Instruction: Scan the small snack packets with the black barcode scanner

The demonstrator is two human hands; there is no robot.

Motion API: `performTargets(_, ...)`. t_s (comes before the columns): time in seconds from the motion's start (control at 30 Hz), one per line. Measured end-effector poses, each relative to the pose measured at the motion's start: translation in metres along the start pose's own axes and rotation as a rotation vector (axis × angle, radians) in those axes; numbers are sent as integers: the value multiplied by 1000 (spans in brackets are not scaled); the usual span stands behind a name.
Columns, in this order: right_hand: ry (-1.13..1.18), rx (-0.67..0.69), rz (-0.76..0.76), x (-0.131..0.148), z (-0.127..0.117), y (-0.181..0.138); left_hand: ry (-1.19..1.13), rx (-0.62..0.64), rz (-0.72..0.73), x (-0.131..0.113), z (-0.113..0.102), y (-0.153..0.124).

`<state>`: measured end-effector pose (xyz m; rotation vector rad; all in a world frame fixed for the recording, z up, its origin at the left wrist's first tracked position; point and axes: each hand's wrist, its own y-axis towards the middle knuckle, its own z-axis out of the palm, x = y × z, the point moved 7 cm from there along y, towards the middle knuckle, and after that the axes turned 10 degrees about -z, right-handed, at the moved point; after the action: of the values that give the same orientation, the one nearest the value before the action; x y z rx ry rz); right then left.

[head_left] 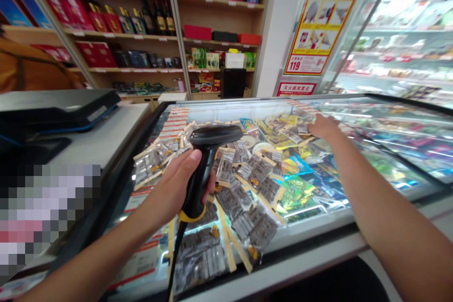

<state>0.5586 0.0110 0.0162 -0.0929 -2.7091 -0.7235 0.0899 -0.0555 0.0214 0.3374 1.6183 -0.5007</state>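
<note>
My left hand [182, 181] is wrapped round the grip of a black barcode scanner [203, 170] with a yellow trim at its base. Its head points to the right and a black cable hangs from the bottom. Beneath and around it lie many small clear packets [255, 170] with dark contents and pale strips along an edge, loosely heaped on the freezer's glass top [208, 112]. My right hand [323, 126] is stretched to the far side of the heap, beside packets there. Its fingers are small and blurred, and whether they grip anything is unclear.
A counter with a dark device [60, 108] stands on the left. Behind are wooden shelves [141, 33] of boxes and bottles, and a red and yellow poster [318, 23]. Lit refrigerated shelves [399, 47] are at right. A person in an orange top [31, 68] is at far left.
</note>
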Motion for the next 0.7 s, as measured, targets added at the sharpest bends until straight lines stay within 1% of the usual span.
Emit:
performTargets(0.07,-125,-54,123,12,0,-4,5,-5,2,0,0,1)
performTargets(0.1,-171,-42,154,24,2,-6,-2,-5,6,0,0,1)
performTargets(0.13,-174,32,112,41,8,-7,-9,-5,10,0,-1,2)
performTargets(0.2,18,345,-77,85,31,-15,-21,-6,12,0,-1,2)
performTargets(0.23,83,507,-149,105,40,-24,-24,-7,9,0,-2,2)
performTargets(0.27,106,635,-201,121,46,-34,-24,-10,5,0,-2,1)
performTargets(0.3,100,698,-227,132,48,-41,-21,-13,3,0,-2,1)
performTargets(0.37,58,750,-234,143,49,-51,-12,-17,2,-1,-2,0)
performTargets(0.47,58,765,-237,146,51,-55,2,-12,18,-3,-2,0)
performTargets(0.5,74,739,-245,147,51,-53,2,-3,24,-3,-2,0)
performTargets(0.53,91,681,-248,147,49,-48,3,16,26,-3,-1,0)
performTargets(0.57,112,594,-244,147,45,-43,9,42,24,-3,0,0)
performTargets(0.63,173,385,-205,147,33,-32,42,117,13,-2,5,-3)
performTargets(0.7,276,218,-154,151,22,-27,94,186,-2,-1,12,-7)
